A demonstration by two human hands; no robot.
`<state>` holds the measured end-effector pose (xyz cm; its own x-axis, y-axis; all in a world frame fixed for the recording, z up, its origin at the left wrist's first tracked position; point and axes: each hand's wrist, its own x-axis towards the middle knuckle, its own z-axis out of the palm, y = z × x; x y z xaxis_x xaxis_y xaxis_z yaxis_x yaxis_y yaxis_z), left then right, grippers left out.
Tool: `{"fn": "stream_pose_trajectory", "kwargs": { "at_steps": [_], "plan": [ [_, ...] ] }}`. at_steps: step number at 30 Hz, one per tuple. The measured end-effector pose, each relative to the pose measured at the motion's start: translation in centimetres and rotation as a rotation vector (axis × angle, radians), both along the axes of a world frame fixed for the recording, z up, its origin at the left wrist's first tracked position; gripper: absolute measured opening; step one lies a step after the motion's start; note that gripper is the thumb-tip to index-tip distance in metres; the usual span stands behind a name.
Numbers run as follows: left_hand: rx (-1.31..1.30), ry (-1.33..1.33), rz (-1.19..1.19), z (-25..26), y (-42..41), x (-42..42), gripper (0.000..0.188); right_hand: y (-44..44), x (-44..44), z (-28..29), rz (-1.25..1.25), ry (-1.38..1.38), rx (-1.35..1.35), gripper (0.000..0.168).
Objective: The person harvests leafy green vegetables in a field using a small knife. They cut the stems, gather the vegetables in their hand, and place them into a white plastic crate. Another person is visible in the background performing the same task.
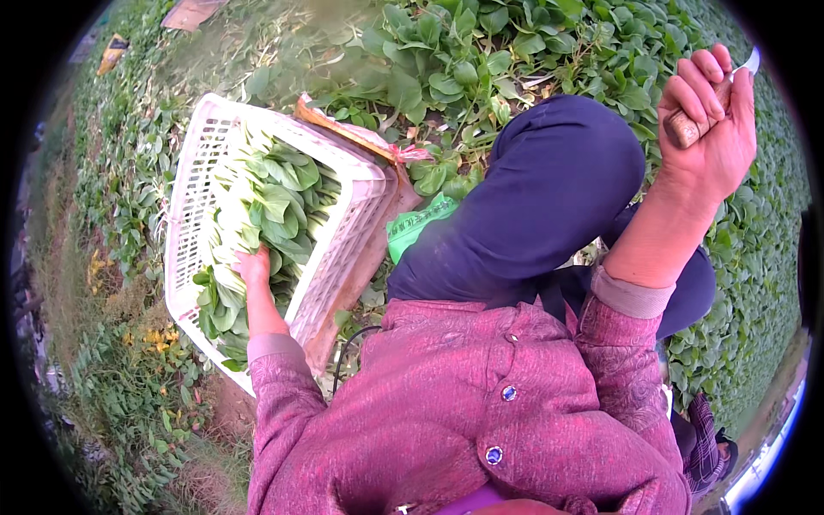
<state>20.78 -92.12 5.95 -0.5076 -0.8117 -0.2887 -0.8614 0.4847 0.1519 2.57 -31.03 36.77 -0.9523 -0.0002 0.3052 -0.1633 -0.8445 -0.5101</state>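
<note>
My left hand (253,265) reaches into a white slatted plastic crate (357,168) and touches the leafy greens (280,206) stacked there; its fingertips are partly hidden among the pale stems, so a grip cannot be made out. The greens have white stems and broad green leaves, and lie in rows. Up at the right, above the growing plants, my right hand (708,122) is closed around the wooden handle (685,129) of a small knife, whose curved metal blade (752,61) sticks out past the fingers.
A green plastic bag (418,225) with writing lies between the crate and my leg. Against the crate's far side leans a board-like edge with a pink tie (409,153). Leafy plants (444,58) grow ahead and to the right. Weeds with yellow flowers (158,338) stand at the left.
</note>
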Motion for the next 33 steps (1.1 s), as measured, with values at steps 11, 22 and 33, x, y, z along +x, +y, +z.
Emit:
{"fn": "stream_pose_trajectory", "kwargs": {
  "at_steps": [11,22,33],
  "plan": [
    [-0.116,-0.026,-0.056,0.8,-2.3,1.3,0.084,5.3,-0.4,-3.8,-0.694,-0.235,0.327,0.033],
    [-0.254,0.231,-0.144,12.2,1.5,-5.1,0.064,2.6,-9.7,-15.4,-0.381,-0.693,0.877,0.024],
    [0.728,0.895,-0.758,16.6,34.9,-30.6,0.029,-1.8,-15.8,-29.4,-0.070,-0.673,1.234,0.035]
  ]
}}
